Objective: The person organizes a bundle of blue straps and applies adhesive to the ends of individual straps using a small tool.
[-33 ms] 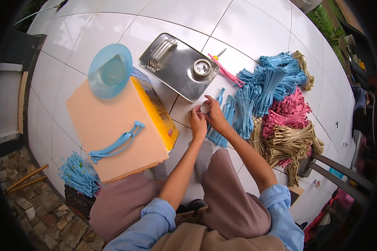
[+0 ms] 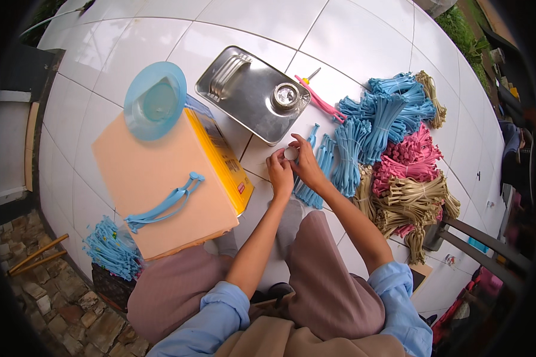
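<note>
- White floor tiles fill most of the head view, and a person sits on them with knees in brownish-pink cloth and blue sleeves.
- Both hands meet just below the shiny metal tray, which is the big landmark.
- The left hand is curled, with its fingertips pinching the small round white thing.
- The right hand is curled too, and its fingers press on the same small round white thing from the other side.
- That small round thing sits between the two hands, just under the near corner of the tray.
- A little round metal cup stands inside the tray, at its right end.
- A pink tool lies on the floor, touching the right side of the tray.
- Bundles of blue strips lie to the right of the tray, and some reach under the right hand.
- Pink bundles and tan bundles lie farther right of the tray and lower down.
- A peach-topped box with a yellow side sits to the left of the tray and lower down.
- A blue plastic bowl rests on the far corner of the box, just left of the tray.
- A few loose blue strips lie on top of the box.
- A pile of blue strips sits by the lower left corner of the box, well away from the tray.
</note>
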Demonstrator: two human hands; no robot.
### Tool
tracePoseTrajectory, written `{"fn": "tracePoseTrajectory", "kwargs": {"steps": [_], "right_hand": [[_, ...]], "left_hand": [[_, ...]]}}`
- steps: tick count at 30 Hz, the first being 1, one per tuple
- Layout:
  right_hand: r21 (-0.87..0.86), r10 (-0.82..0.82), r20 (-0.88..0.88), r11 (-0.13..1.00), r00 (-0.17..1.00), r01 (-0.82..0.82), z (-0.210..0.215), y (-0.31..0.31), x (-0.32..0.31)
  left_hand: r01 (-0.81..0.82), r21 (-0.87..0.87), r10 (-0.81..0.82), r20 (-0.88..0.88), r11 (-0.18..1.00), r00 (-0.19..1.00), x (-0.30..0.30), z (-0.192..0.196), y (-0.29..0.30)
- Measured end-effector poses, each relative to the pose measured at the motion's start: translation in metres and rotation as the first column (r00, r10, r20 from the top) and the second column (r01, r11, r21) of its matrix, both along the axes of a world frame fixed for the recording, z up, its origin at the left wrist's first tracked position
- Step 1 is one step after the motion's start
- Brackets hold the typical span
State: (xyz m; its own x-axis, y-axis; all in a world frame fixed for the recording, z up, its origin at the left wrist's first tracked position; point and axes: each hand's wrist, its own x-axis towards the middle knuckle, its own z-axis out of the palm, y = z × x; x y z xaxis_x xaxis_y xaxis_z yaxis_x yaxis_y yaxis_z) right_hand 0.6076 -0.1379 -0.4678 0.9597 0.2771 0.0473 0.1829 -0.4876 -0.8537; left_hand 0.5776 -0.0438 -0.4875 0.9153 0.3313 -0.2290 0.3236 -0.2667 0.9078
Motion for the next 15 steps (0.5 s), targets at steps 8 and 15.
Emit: {"fn": "tracePoseTrajectory", "kwargs": {"steps": [8, 15], "right_hand": [[0.366, -0.368, 0.225, 0.890, 0.902, 0.271, 0.128, -0.025, 0.001], [-0.240, 0.112, 0.513, 0.971, 0.851, 0.017, 0.241, -0.025, 0.068]], "left_hand": [[0.141, -0.413, -0.057, 0.209, 0.900, 0.976, 0.018, 0.166, -0.032], [0.032, -0.216, 0.097, 0.560, 0.976, 0.823, 0.061, 0.227, 0.015]]}}
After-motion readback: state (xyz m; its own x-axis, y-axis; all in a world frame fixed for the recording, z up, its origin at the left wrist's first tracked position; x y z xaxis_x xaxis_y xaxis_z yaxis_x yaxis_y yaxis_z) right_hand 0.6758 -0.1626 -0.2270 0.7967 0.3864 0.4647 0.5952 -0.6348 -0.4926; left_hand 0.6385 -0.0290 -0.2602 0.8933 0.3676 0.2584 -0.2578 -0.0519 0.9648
